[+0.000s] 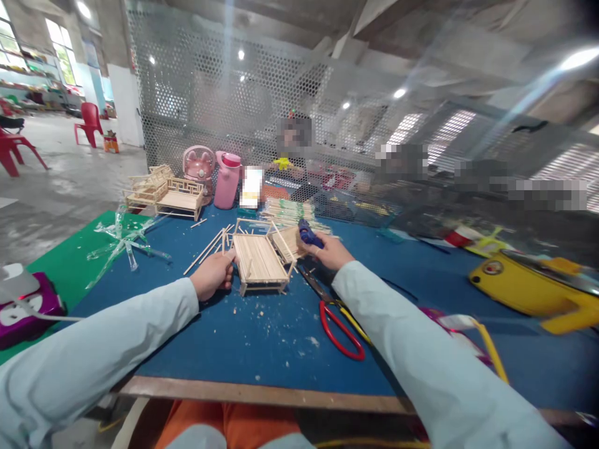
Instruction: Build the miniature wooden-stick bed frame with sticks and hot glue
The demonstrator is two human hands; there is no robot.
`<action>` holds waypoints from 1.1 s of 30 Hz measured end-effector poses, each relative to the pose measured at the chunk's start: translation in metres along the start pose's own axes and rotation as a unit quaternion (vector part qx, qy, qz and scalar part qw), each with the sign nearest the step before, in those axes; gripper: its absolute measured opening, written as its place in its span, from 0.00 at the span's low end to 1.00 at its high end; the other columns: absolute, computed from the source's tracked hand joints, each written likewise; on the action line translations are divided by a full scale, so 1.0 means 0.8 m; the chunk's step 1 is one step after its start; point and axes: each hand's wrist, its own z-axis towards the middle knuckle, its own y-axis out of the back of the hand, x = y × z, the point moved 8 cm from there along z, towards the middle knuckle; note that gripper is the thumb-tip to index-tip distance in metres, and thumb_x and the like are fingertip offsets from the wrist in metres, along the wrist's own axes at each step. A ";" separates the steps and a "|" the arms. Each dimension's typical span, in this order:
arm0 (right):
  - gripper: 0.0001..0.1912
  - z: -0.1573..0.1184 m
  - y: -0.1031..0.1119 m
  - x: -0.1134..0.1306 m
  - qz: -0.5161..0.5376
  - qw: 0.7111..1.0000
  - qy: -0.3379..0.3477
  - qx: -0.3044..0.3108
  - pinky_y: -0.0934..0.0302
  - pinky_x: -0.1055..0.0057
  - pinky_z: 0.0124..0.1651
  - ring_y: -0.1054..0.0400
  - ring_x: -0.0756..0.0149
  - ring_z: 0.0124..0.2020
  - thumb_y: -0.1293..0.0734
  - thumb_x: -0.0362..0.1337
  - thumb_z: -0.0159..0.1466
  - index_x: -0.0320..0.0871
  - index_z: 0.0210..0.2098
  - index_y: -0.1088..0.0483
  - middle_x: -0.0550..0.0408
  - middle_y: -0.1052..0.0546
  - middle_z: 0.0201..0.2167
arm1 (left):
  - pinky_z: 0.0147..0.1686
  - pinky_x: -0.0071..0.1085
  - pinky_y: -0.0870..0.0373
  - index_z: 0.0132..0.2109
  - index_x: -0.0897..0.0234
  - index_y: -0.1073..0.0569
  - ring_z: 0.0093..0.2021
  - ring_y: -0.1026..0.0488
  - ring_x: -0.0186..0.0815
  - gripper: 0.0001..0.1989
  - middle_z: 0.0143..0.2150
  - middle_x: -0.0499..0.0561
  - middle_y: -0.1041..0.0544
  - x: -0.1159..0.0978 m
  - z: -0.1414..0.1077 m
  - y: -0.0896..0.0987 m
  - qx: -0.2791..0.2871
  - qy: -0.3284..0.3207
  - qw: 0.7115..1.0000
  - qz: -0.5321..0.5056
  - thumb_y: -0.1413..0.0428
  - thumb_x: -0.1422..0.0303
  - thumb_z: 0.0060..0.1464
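My left hand is closed on the left side of a small bed-like frame built from thin wooden sticks. The frame stands upright on legs, with posts at its corners. On its right side a smaller stick panel leans at a tilt; whether it is joined to the frame I cannot tell. In my right hand is a dark blue glue gun, its front end near that panel. Scissors with red and yellow handles lie partly beneath my right forearm. Loose sticks are scattered behind my left hand.
Finished-looking stick models stand back left, beside a pink fan and pink bottle. Stick bundles lie before a perforated metal screen. Glue strands, a purple power strip and a yellow pot flank the work area.
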 end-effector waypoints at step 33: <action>0.16 -0.166 -0.002 0.117 0.084 0.977 0.116 0.155 0.41 0.69 0.20 0.38 0.66 0.17 0.36 0.52 0.59 0.50 0.41 0.33 0.60 0.30 0.17 | 0.26 0.25 0.44 0.27 0.66 0.32 0.23 0.43 0.26 0.12 0.22 0.44 0.36 0.001 -0.022 -0.017 0.025 -0.122 0.990 0.063 0.43 0.61 0.49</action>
